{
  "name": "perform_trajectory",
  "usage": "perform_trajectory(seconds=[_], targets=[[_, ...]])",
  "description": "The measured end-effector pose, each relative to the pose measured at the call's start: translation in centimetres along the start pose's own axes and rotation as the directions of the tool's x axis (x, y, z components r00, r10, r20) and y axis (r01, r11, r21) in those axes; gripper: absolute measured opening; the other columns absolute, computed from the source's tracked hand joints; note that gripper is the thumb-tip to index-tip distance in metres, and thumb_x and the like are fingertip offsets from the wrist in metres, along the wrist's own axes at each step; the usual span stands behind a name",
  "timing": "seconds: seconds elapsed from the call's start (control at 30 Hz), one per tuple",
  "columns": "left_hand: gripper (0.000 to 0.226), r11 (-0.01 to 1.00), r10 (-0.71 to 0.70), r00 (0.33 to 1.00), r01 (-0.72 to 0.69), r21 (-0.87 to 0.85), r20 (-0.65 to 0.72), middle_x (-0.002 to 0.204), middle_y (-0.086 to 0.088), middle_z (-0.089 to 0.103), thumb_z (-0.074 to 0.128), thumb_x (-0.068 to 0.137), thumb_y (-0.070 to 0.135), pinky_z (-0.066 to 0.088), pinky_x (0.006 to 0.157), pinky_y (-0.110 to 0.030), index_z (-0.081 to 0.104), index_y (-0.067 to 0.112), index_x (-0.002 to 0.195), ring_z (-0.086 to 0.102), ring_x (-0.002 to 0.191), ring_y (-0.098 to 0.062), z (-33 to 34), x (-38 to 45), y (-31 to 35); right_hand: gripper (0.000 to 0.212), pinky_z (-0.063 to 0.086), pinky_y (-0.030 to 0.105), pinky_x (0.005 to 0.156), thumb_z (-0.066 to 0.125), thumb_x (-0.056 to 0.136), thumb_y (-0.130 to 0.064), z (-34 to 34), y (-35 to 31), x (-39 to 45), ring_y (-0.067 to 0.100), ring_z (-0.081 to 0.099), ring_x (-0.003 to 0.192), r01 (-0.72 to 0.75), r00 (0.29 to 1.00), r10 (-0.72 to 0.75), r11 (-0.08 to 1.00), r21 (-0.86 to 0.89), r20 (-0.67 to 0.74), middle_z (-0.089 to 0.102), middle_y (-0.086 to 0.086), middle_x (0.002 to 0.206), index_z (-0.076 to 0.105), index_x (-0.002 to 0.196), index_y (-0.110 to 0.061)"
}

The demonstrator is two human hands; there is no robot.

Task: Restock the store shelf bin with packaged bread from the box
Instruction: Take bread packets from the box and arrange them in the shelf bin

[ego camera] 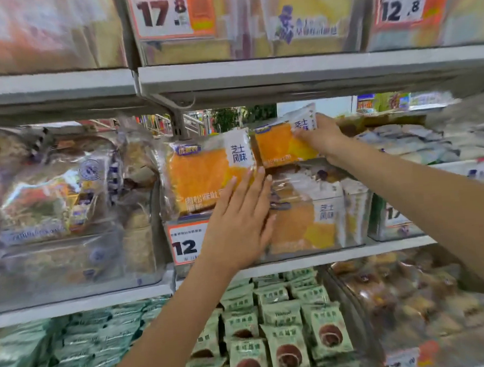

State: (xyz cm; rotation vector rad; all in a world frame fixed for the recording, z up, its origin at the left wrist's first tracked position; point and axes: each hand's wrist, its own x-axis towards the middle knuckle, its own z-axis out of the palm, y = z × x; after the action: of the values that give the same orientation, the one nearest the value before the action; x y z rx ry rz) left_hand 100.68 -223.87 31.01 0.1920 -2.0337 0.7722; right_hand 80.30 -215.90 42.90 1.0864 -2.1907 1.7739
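Green-and-white wrapped snack packs with a brown round cake printed on them (286, 349) fill the lowest shelf, nearest the camera, with a clear bin of brown buns (400, 295) to their right. Above them runs a grey metal shelf edge (340, 255), and on it stands the clear plastic shelf bin (349, 221), with an orange-bordered price tag reading 12 (186, 244) on its front left. Inside the bin, orange-and-yellow packaged bread with white label panels (304, 225) stands behind the clear wall.

The left hand (238, 226) lies flat and fully open, fingers spread, pressed against the front of the bin; its fingertips (260, 172) touch the lower right corner of an orange bread package with a white label strip (203, 174) that sits upright atop the stock and leans out over the bin's front edge. It grasps nothing.

Just beside that package, to its right and a little farther back, the right hand (323, 140) grips a second orange bread package (281, 146) by its right end, thumb across the front near the white label, fingers wrapped behind, holding it above the bin's contents.

To the left, a clear bin holds mixed bread bags (58, 202). Overhead, the upper shelf carries blurred yellow packages and price tags reading 17.8 (163, 12) and 12.8 (400, 4).
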Motion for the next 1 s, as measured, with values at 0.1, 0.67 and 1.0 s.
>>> perform_trajectory(seconds=[0.1, 0.67, 1.0], targets=[[0.056, 1.000, 0.001, 1.000, -0.001, -0.016, -0.017, 0.146, -0.017, 0.040, 0.029, 0.099, 0.041, 0.022, 0.115, -0.044, 0.053, 0.004, 0.132, 0.038, 0.137, -0.030, -0.1, 0.0, 0.0, 0.038, 0.046, 0.031, 0.089, 0.062, 0.091, -0.022, 1.9, 1.5, 2.9, 0.019, 0.055, 0.102, -0.054, 0.991, 0.053, 0.999, 0.007, 0.120, 0.059, 0.003, 0.117, 0.053, 0.126, -0.011], [0.051, 0.999, -0.008, 0.997, 0.004, -0.045, -0.075, 0.145, -0.019, 0.042, 0.037, 0.096, 0.044, 0.028, 0.113, -0.046, 0.062, 0.005, 0.119, 0.038, 0.136, -0.032, 0.5, -0.2, 0.0, 0.103, 0.043, 0.041, 0.100, 0.083, 0.070, -0.023, 3.4, 2.1, 4.3, 0.034, 0.042, 0.129, -0.132, 0.957, 0.257, 0.803, -0.581, 0.138, 0.033, 0.015, 0.148, 0.016, 0.146, -0.006], [0.051, 0.999, -0.008, 0.997, 0.004, -0.043, -0.077, 0.146, -0.018, 0.040, 0.038, 0.095, 0.044, 0.027, 0.113, -0.045, 0.062, 0.006, 0.119, 0.039, 0.136, -0.031, 0.6, -0.3, 0.1, 0.103, 0.041, 0.041, 0.103, 0.080, 0.074, -0.024, 3.6, 2.5, 3.9, 0.033, 0.043, 0.129, -0.165, 0.954, 0.272, 0.826, -0.540, 0.123, 0.037, 0.017, 0.144, 0.010, 0.146, -0.002]])
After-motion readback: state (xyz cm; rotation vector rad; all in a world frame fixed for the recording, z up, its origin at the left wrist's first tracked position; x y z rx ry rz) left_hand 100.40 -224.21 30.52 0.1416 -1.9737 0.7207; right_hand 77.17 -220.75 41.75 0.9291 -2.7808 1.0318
